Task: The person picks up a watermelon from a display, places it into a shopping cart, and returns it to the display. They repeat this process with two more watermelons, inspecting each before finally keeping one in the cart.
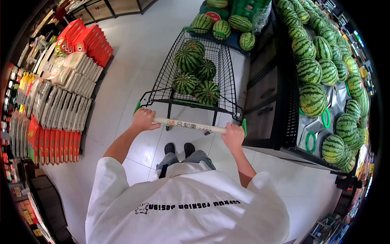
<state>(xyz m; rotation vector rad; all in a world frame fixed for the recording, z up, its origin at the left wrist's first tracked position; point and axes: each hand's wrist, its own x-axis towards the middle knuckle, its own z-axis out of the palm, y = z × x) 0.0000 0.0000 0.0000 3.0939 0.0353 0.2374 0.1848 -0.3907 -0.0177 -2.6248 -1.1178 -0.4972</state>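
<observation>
My left hand (pixel 144 119) is closed around the left end of the shopping cart's pale handle (pixel 189 124). At its right end my right hand (pixel 233 136) grips the same bar, beside a green corner piece. Ahead of me stands the black wire shopping cart (pixel 164 77). Several striped watermelons (pixel 185 82) lie inside its basket, heaped toward the left and the near end. Dark lettering shows on the bar between my hands.
On the right, a display stand (pixel 290 85) holds many watermelons (pixel 313 99) and green rings (pixel 310 142). More watermelons (pixel 239 23) sit by the cart's far end. Stacked white and red packages (pixel 67 107) stand left. Grey floor tiles (pixel 126 77) run between.
</observation>
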